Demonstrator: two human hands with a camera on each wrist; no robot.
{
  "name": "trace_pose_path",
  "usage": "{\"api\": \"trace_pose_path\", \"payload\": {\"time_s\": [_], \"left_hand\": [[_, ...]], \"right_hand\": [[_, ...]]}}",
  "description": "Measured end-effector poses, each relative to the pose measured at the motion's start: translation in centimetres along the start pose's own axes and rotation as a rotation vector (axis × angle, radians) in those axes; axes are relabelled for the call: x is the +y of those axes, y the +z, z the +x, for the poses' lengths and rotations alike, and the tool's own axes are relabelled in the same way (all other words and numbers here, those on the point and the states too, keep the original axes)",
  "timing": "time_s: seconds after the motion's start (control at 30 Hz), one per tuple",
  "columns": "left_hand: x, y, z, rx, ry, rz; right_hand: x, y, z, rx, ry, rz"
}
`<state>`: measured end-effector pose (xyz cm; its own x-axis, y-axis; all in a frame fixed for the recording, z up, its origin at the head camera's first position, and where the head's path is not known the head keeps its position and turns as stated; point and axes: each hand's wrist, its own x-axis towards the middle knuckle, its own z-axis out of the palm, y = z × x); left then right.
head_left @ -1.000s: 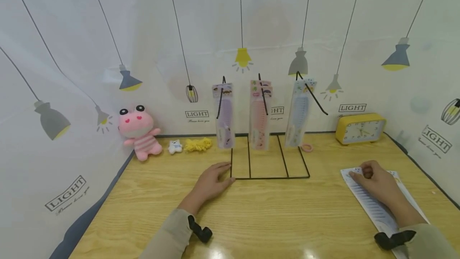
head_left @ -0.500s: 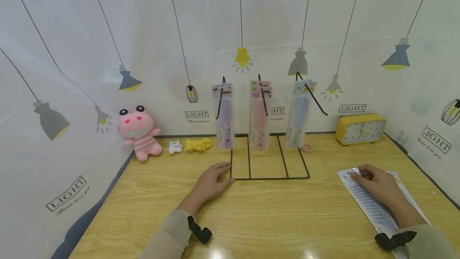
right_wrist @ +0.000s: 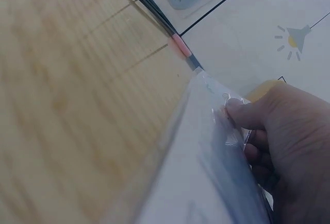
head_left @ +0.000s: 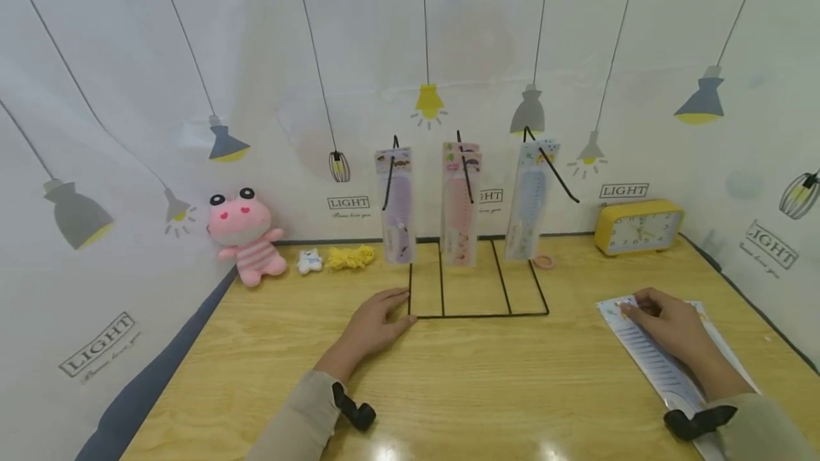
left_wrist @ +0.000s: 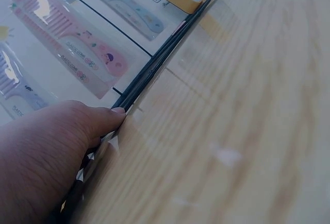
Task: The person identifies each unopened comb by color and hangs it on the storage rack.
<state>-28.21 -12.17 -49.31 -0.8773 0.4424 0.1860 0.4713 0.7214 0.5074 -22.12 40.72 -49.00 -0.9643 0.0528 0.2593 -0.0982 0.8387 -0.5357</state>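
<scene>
In the head view, my left hand [head_left: 376, 324] rests at the front left corner of a black wire rack [head_left: 477, 316]; its thumb touches the base wire in the left wrist view. From the rack's hooks hang packaged combs: purple [head_left: 399, 212], pink [head_left: 459, 215], with one pack behind another, and blue [head_left: 532, 198]. At the right, my right hand [head_left: 669, 326] pinches the top end of a packaged comb [head_left: 653, 365], bluish with dark teeth lines. In the right wrist view, thumb and curled fingers grip its clear wrapper [right_wrist: 232, 126]. Another pack [head_left: 724, 336] shows partly behind that hand.
Along the back of the wooden table [head_left: 487, 383] sit a pink plush toy [head_left: 246, 237], a small white figure [head_left: 310, 262], a yellow tangle of yarn-like material [head_left: 351, 257], a pink ring [head_left: 544, 262] and a yellow clock [head_left: 639, 228]. A lamp-patterned sheet hangs behind.
The top end of the comb pack has moved slightly left in my right hand. My left hand stays at the rack's corner. The whole head view has shifted a little.
</scene>
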Motion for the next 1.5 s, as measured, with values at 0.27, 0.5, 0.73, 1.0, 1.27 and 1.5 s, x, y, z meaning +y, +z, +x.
{"api": "trace_pose_path", "payload": {"time_s": [0.27,0.5,0.73,1.0,1.27,1.5], "left_hand": [[-0.1,0.0,0.0,0.002,0.007,0.002],[-0.1,0.0,0.0,0.004,0.011,-0.005],[0.2,0.2,0.0,-0.002,0.010,-0.001],[-0.1,0.1,-0.1,-0.001,-0.008,0.002],[-0.5,0.3,-0.1,0.004,0.003,0.003],[-0.5,0.3,0.0,0.006,0.000,0.001]], "right_hand": [[-0.5,-0.2,-0.1,0.038,0.001,0.008],[-1.4,-1.5,0.2,0.034,0.037,0.036],[-3.8,-4.7,0.5,0.088,0.131,0.181],[-8.0,-7.0,1.7,0.164,0.011,0.577],[-14.7,-8.0,2.8,0.152,-0.204,0.986],[-18.5,-8.0,3.7,0.155,-0.398,1.126]]}}
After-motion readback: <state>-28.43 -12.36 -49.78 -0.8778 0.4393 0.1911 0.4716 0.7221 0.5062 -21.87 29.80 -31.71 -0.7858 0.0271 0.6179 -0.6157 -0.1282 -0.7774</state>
